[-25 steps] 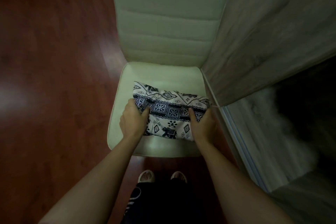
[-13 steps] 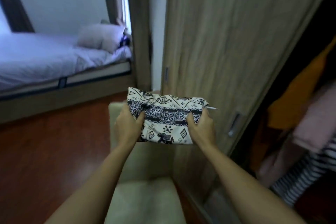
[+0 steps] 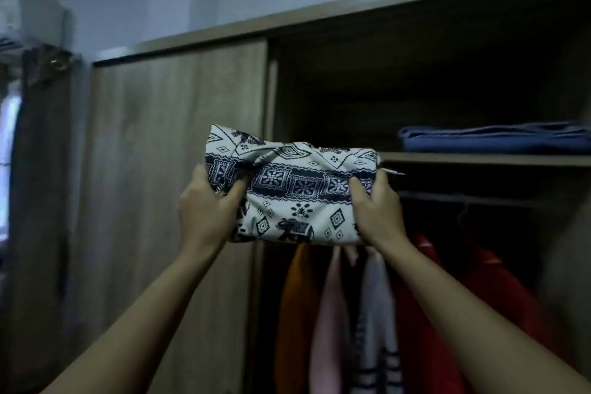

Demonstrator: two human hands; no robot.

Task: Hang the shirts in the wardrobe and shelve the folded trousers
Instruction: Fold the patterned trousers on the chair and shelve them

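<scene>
- Up at centre frame, the folded trousers [image 3: 297, 192] — white cloth with dark blue printed bands — are held in the air between both hands, in front of the open wardrobe [image 3: 415, 51].
- At 9 o'clock of the bundle, the left hand [image 3: 208, 205] is clenched on its left end, thumb on the front face, fingers wrapped behind.
- At 3 o'clock of it, the right hand [image 3: 379, 211] grips the right end the same way, thumb pressed into the print.
- At 3 o'clock of the frame runs the wooden shelf [image 3: 479, 159]; the bundle's top edge sits about level with it, not resting on it.
- On that shelf, well to the right, lies a folded blue garment [image 3: 492, 137].
- At 6 o'clock, below the bundle, hanging clothes [image 3: 351, 313] — orange, pink, striped and red — fill the lower space.
- At 9 o'clock stands the closed wardrobe door [image 3: 179, 169], beside a dark curtain [image 3: 38, 185].
</scene>
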